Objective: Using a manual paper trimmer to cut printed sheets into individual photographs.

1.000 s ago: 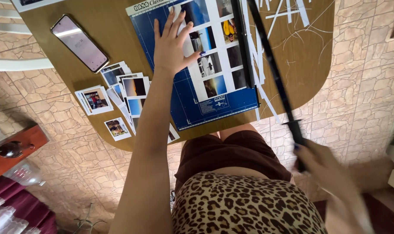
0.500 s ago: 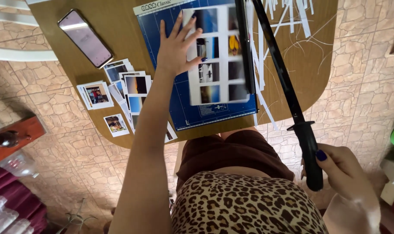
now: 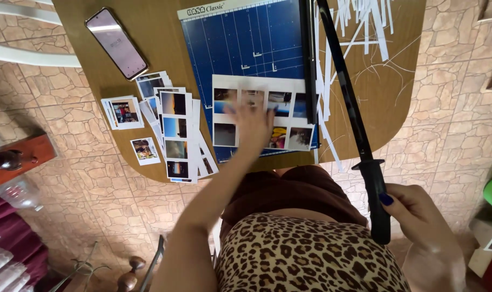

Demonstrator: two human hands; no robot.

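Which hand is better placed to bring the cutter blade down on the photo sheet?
Right: the right hand grips the raised blade handle, while the left hand rests on the photo sheet.

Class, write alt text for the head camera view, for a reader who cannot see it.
A left hand presses a printed photo sheet on a blue paper cutter, while the right hand holds its raised blade handle. Cut photos, a smartphone and paper strips lie on the wooden table.

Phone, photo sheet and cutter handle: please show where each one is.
Phone (image 3: 116, 43), head view, middle of its screen.
Photo sheet (image 3: 256, 86), head view, white top margin.
Cutter handle (image 3: 378, 205), head view, black grip beside the right hand (image 3: 419, 221).
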